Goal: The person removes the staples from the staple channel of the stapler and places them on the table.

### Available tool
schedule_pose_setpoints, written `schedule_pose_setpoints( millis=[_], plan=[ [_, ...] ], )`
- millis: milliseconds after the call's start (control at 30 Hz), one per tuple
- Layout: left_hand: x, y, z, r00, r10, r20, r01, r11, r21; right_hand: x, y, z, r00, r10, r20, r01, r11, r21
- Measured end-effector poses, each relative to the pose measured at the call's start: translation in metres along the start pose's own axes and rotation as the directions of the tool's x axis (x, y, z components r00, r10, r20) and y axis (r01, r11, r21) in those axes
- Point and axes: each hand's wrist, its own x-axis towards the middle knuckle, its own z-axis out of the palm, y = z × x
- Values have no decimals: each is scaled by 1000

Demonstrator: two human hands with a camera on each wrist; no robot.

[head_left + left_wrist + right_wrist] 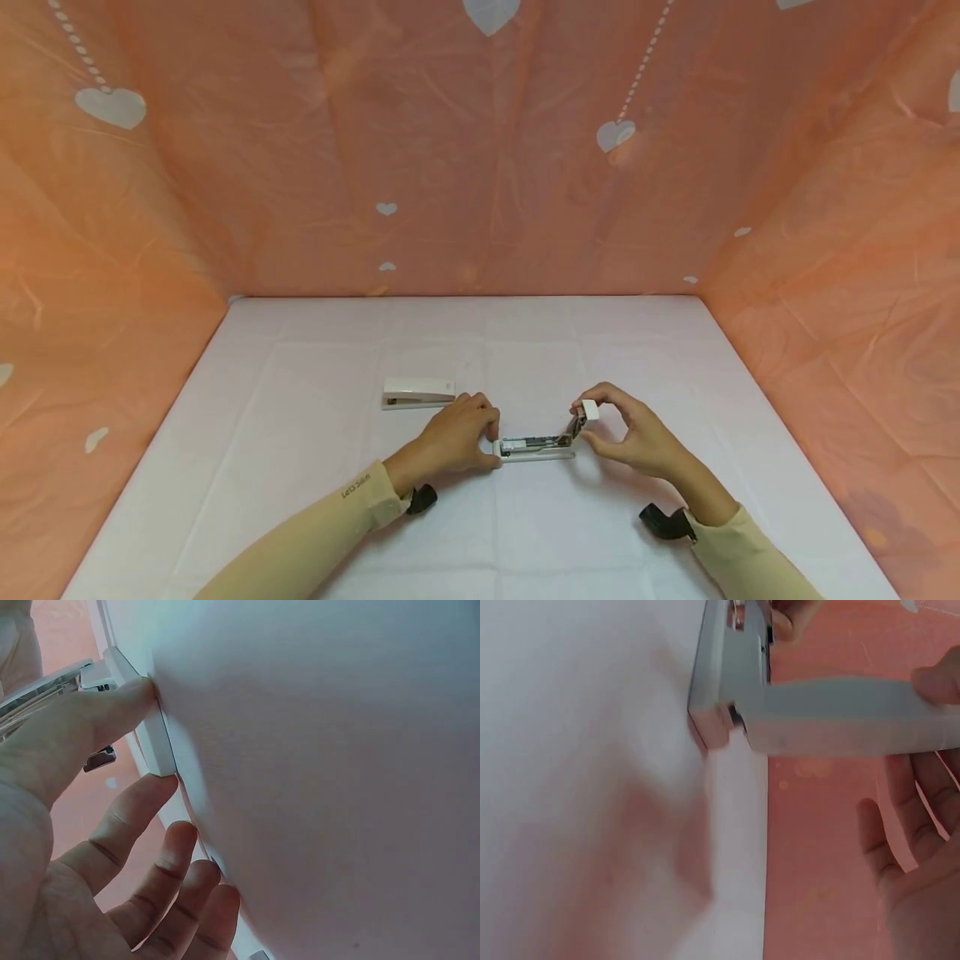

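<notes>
A white stapler [536,456] lies on the table, its top cover [590,410] swung up at the right end and its metal inner parts exposed. My left hand [456,435] pinches the left end of the base between thumb and index finger; in the left wrist view the thumb presses the base's end [156,742], with the other fingers loosely bent beside it. My right hand [637,435] grips the raised cover between thumb and fingers. The right wrist view shows the cover [832,716] standing out from the hinge end of the base [712,690].
Another white stapler [418,390], closed, lies behind my left hand. A white cloth [525,533] covers the table. Orange sheets with pale hearts [480,167] hang at the back and both sides. Black wrist-camera mounts [666,523] sit at my sleeves.
</notes>
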Motion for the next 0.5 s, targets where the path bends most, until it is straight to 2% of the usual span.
schedule_pose_setpoints(
  millis=[200,333,500],
  plan=[
    [0,0,0,1000,-3,3,3,1000,0,-10,1,-20,996,85,13,-84,996,-18],
    [0,-1,0,1000,2,0,-2,1000,1,-18,1,-32,990,139,14,-138,987,-88],
    [0,-1,1,1000,6,-7,-6,1000,-3,-25,1,-42,985,172,26,-165,971,-173]
  ],
)
